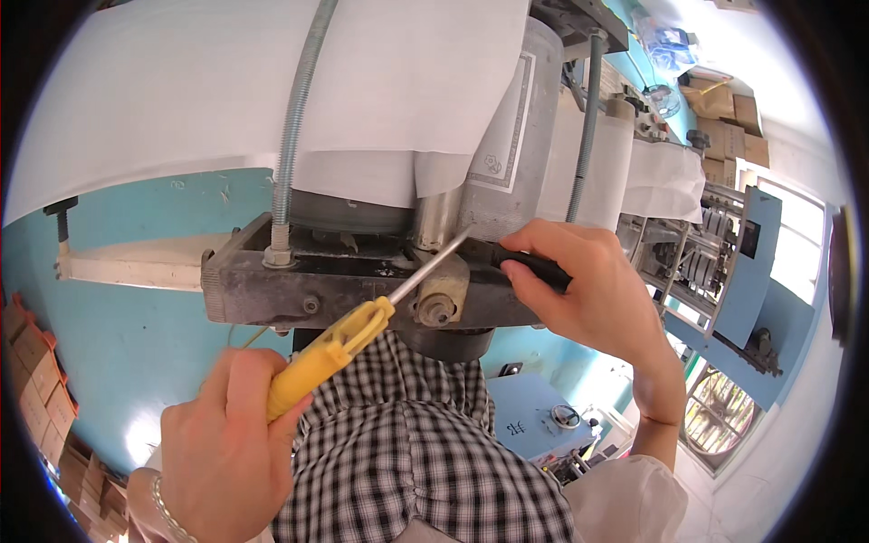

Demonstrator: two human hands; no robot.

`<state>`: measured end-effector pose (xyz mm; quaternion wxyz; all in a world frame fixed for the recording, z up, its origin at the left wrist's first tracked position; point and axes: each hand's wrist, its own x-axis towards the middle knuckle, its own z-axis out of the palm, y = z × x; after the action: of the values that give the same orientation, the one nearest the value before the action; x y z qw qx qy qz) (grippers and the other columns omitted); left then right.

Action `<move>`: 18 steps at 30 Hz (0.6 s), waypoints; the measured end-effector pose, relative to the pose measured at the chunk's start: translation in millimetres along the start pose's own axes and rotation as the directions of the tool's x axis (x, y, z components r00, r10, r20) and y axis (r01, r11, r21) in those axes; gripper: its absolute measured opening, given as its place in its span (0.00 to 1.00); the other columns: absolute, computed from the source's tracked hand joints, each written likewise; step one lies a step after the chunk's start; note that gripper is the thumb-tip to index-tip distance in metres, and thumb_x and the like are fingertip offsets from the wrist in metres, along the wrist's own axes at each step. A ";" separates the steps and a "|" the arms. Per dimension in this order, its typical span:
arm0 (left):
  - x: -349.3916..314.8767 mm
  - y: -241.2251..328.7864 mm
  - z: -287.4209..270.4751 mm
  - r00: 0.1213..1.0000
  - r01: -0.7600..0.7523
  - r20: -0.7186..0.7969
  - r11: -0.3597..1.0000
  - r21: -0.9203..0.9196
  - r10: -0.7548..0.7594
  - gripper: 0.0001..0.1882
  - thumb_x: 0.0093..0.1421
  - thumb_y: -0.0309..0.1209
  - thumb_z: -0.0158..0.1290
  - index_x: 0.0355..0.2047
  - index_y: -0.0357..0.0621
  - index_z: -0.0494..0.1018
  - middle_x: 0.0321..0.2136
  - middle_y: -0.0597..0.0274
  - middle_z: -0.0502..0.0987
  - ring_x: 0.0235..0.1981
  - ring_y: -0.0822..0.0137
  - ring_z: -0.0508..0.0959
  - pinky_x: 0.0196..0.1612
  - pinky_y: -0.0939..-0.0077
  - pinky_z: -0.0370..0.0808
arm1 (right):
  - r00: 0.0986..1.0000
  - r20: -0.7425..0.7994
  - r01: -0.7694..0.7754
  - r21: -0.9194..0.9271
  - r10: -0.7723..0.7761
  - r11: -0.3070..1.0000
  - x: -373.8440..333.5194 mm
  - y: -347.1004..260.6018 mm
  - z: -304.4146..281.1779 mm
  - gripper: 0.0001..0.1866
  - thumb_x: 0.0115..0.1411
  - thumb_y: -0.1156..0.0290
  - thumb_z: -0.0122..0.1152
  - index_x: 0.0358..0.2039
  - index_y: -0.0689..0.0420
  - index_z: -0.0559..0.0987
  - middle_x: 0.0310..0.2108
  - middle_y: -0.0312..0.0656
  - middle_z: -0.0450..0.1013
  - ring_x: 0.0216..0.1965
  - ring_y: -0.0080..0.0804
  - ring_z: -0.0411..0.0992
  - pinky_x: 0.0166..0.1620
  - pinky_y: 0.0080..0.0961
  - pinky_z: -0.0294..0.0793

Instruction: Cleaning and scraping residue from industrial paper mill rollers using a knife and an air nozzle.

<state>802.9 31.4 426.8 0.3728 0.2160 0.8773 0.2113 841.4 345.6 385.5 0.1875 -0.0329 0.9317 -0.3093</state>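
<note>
My left hand is closed round a yellow-handled tool with a slim metal shaft, which looks like a screwdriver. Its shaft slants up to the right, and the tip is at the lower end of a grey roller bearing a printed frame and a small figure. To the right of that tip, my right hand grips a black handle between thumb and fingers; what the handle belongs to is hidden. Just left of the grey roller stands a shiny metal roller. Both hands are close to the dark metal machine frame.
White sheet material drapes over the machine's rollers. Threaded rods rise on both sides, and a bolt sticks out of the frame in front. Blue machinery stands at the right, and stacked cartons are at the left.
</note>
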 end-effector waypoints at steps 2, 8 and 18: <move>0.6 -4.3 2.2 0.998 0.028 0.056 0.997 -0.075 -0.024 0.14 0.64 0.27 0.51 0.47 0.35 0.65 0.32 0.45 0.77 0.26 0.42 0.76 0.27 0.57 0.71 | 0.997 -0.071 -0.014 0.005 0.014 1.000 -2.4 -4.3 0.9 0.12 0.59 0.80 0.61 0.44 0.61 0.77 0.24 0.46 0.75 0.23 0.38 0.74 0.29 0.28 0.72; 5.7 -8.0 4.8 0.996 -0.080 -0.053 0.950 -0.302 0.067 0.23 0.64 0.26 0.46 0.60 0.33 0.61 0.37 0.41 0.79 0.28 0.45 0.80 0.32 0.64 0.75 | 0.969 -0.233 -0.103 -0.093 0.079 0.990 -11.3 -17.5 11.8 0.13 0.60 0.82 0.59 0.47 0.61 0.76 0.29 0.46 0.74 0.25 0.37 0.72 0.30 0.28 0.71; 11.4 -26.6 9.0 0.995 -0.102 -0.024 0.907 -0.409 0.101 0.26 0.67 0.28 0.43 0.64 0.30 0.57 0.44 0.39 0.79 0.26 0.54 0.80 0.33 0.70 0.75 | 0.921 -0.355 -0.232 -0.162 0.163 0.959 -6.8 -46.7 41.0 0.11 0.60 0.83 0.60 0.44 0.65 0.77 0.31 0.47 0.75 0.25 0.38 0.74 0.30 0.26 0.73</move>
<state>796.6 17.7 400.6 0.3971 0.1780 0.8016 0.4099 860.3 286.0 384.9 0.0510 0.0966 0.9749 -0.1938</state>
